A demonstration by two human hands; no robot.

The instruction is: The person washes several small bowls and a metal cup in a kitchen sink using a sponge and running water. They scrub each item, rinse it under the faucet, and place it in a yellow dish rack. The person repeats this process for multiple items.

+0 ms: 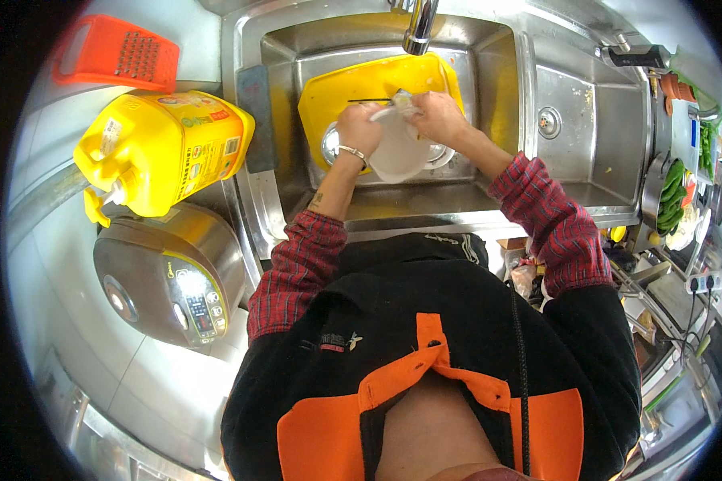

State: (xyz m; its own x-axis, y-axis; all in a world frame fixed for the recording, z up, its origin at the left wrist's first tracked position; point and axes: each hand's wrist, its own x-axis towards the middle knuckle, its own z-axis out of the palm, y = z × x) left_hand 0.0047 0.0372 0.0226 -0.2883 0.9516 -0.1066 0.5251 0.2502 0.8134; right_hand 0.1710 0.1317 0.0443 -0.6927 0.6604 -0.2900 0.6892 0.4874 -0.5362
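My left hand (pixel 360 129) and my right hand (pixel 442 117) are close together over the left sink basin (pixel 391 201). Between them hangs a whitish translucent plastic bag or container (pixel 397 150); which of the two cannot be made out. Both hands grip its upper edge. Near my right fingers is a small crumpled piece. Beneath the hands lies a yellow plastic tray (pixel 337 90), with a thin dark stick across it. A shiny round metal item (pixel 331 144) shows beside my left wrist, and a pale round rim (pixel 442 157) is partly hidden below my right hand.
A chrome faucet (pixel 418 36) overhangs the basin's back. At left are a large yellow detergent jug (pixel 168 150), a red grater (pixel 132 54) and a rice cooker (pixel 168 276). The second basin (pixel 577 132) lies right, beyond it a metal bowl of green peppers (pixel 671 195).
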